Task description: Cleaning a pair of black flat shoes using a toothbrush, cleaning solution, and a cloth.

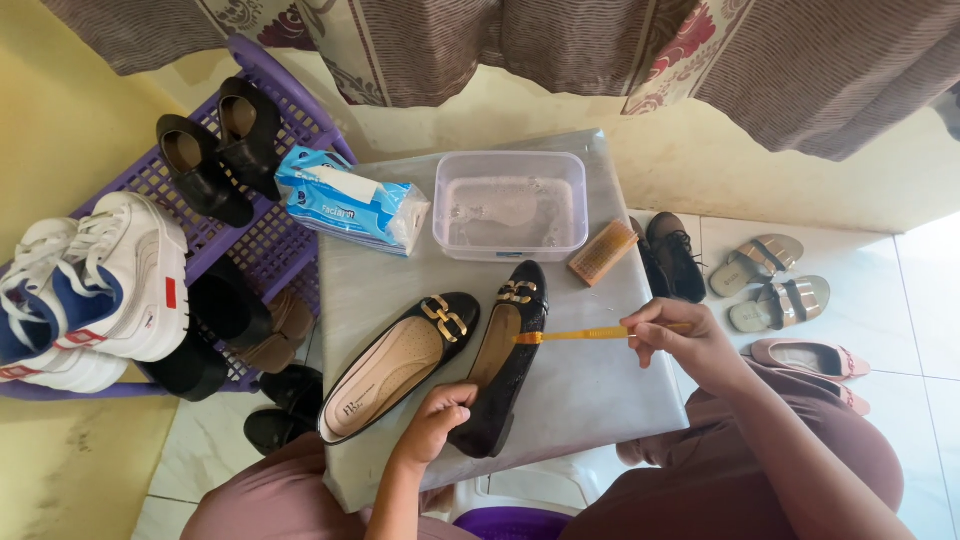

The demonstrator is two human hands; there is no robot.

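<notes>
We see a grey desk (590, 390) with a purple shoe rack (270, 245) standing just beside it on our left; the rack carries white sneakers (100, 285) and black heeled shoes (215, 150). On the far part of the desk sits a clear plastic tub (511, 205) with soapy water, and a blue pack of wipes (350, 200) lies to its left. Two black flat shoes with gold buckles lie side by side near us. The left shoe (395, 365) rests untouched. Our left hand (437, 420) is closed around the heel end of the right shoe (505, 365), pinning it to the desk. Our right hand (685, 340) is clamped on the handle of a yellow toothbrush (585, 335), whose head touches the inner edge of that same shoe. A small orange scrub brush (603, 252) lies near the tub's right corner. Sandals (770, 280) lie on the tiled floor (930, 300) to our right.
</notes>
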